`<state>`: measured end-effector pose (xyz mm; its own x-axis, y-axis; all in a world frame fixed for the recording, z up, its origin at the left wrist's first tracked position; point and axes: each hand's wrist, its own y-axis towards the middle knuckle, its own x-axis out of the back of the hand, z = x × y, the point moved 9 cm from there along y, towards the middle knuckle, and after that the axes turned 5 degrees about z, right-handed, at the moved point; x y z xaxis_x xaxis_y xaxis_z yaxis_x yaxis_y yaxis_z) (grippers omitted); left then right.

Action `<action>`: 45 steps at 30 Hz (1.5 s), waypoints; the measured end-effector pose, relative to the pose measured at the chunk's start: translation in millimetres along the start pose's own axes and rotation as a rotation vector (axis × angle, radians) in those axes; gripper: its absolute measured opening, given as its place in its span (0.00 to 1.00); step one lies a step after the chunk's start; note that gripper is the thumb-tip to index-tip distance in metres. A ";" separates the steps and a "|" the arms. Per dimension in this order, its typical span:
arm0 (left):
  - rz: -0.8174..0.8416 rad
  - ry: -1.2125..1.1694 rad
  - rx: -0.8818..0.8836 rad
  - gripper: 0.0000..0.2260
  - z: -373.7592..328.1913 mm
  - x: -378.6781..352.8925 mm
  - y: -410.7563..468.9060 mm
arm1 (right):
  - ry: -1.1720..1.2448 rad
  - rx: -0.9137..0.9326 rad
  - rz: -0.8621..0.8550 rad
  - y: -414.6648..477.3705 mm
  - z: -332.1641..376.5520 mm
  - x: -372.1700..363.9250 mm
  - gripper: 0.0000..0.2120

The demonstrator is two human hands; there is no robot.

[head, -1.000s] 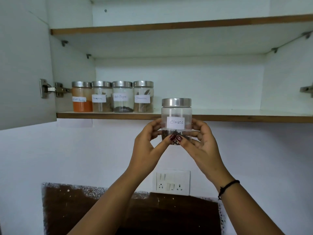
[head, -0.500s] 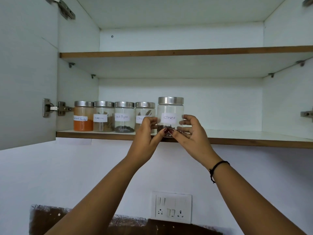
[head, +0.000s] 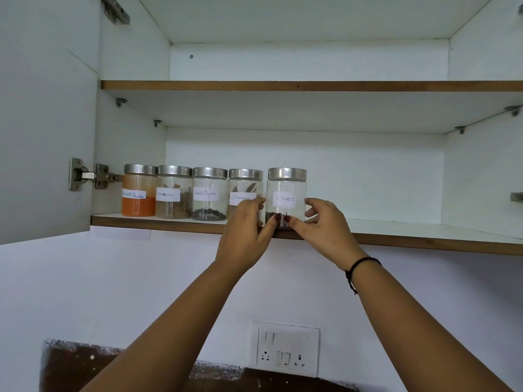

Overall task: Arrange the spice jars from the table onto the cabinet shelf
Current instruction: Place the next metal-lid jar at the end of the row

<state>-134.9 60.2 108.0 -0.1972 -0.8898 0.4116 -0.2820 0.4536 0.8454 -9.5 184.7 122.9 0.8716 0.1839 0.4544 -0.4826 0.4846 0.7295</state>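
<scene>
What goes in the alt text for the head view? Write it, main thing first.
Two bare hands, left hand and right hand, set a Cloves jar on the lower cabinet shelf, at the right end of a row of four labelled, steel-lidded spice jars. The upper shelf shows nothing on it.

Cloves jar (head: 286, 193) upright on lower shelf (head: 424, 233), fifth in row; left hand (head: 245, 233), right hand (head: 322, 230) cupping base.
</scene>
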 end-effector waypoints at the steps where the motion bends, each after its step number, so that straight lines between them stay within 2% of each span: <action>1: -0.009 0.028 0.004 0.21 0.3 -0.4 1.4 | 0.000 -0.007 -0.004 0.5 -0.5 0.6 0.28; 10: -0.061 0.199 0.034 0.18 -0.4 -2.3 5.2 | -0.011 -0.092 -0.039 7.3 -12.2 3.2 0.31; 22: -0.098 0.271 0.072 0.12 5.8 1.2 10.4 | -0.144 -0.130 -0.145 7.7 -14.5 3.6 0.25; 31: -0.081 0.367 0.117 0.12 6.2 -2.5 18.1 | -0.238 -0.170 -0.208 6.5 -12.1 1.1 0.20; 45: 0.008 0.407 0.050 0.14 5.7 -9.7 22.6 | -0.290 -0.169 -0.265 6.7 -8.7 -1.6 0.16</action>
<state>-144.7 79.4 121.2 0.1853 -0.8289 0.5278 -0.3291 0.4537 0.8282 -13.4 195.1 122.5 0.8916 -0.2021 0.4051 -0.2035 0.6205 0.7574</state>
